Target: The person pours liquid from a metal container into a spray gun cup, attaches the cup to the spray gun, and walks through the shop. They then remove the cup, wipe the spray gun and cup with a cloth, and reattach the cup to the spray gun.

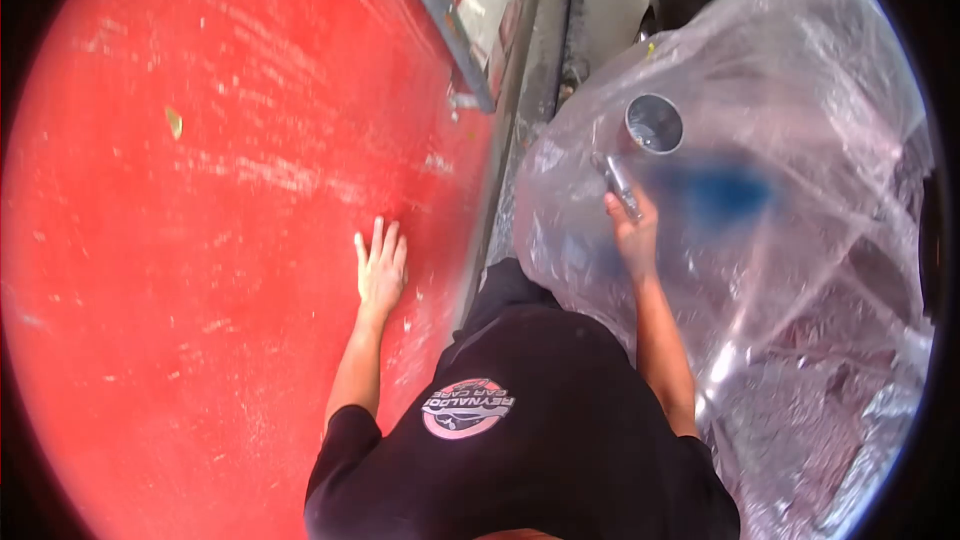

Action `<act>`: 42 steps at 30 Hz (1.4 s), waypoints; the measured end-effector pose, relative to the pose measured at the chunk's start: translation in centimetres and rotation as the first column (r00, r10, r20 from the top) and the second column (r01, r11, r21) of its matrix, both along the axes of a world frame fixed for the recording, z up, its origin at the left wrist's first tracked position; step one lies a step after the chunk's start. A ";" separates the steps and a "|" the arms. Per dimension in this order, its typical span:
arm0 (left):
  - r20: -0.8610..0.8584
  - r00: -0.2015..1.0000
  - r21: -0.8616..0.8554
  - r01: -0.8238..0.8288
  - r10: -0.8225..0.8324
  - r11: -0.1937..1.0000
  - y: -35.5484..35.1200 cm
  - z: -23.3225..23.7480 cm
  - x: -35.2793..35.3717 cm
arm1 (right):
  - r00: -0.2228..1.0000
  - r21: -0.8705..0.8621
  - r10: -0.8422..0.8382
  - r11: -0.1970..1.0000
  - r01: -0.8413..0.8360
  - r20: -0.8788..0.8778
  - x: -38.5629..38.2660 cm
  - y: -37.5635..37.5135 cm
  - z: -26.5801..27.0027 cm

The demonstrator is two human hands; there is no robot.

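Left hand (382,270) lies flat on the panel (200,190), palm down, fingers straight and only slightly apart, pointing far. It grips nothing.

Right hand (635,232) is closed around the grip of the gun (616,180), held up in front of the sheet (840,80). The gun body is metal and angles far-left from the fist. Its cup (655,123) sits at the far end, open mouth facing the camera, grey inside. Can't tell if a finger is on the trigger.

The panel is red and glossy, fills the whole left half, and has whitish scuffs and streaks across it. One small yellowish fleck (174,121) sits far-left on it.

The sheet is clear plastic, wrinkled, draped over something bulky on the right; what's under it is not readable. A blurred blue patch (735,192) shows on the sheet just right of the gun.

A grey strip (535,70) runs near to far between panel and sheet.

Black shirt (560,460) at near centre, round logo (468,408) on it. Both forearms are bare.
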State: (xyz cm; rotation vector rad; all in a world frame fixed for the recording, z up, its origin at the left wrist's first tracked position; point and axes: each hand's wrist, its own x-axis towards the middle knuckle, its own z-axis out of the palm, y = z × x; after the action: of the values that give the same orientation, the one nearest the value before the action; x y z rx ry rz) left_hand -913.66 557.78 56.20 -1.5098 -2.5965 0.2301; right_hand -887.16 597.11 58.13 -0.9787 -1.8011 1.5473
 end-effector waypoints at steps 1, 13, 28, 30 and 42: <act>0.017 1.000 -0.014 -0.026 0.026 1.000 0.1 0.1 0.1 | 1.000 -0.014 0.012 1.000 -0.013 -0.022 -1.1 1.5 0.2; 0.498 0.846 0.218 -0.332 0.188 0.918 18.7 -4.2 -8.7 | 0.986 -0.079 -0.045 0.996 0.033 -0.162 -19.9 25.2 -4.2; 0.479 0.602 -0.140 -0.666 0.639 0.733 27.0 -14.8 -17.7 | 0.988 0.169 -0.156 0.974 0.154 -0.002 -29.8 55.3 -6.8; 0.607 0.493 -0.156 -0.695 0.624 0.702 29.7 -16.5 -18.0 | 0.986 0.135 -0.156 0.977 0.163 -0.056 -31.8 57.6 -6.4; 0.925 -0.030 -0.294 -0.689 0.379 0.663 60.8 -21.6 -30.2 | 0.990 0.139 -0.136 0.980 0.140 -0.037 -48.5 79.5 -13.6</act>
State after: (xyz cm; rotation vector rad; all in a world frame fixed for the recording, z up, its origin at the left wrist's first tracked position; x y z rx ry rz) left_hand -943.82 618.62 34.64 -0.2019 -3.7546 -1.5089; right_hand -935.70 676.60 44.53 -0.9879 -1.7581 1.3244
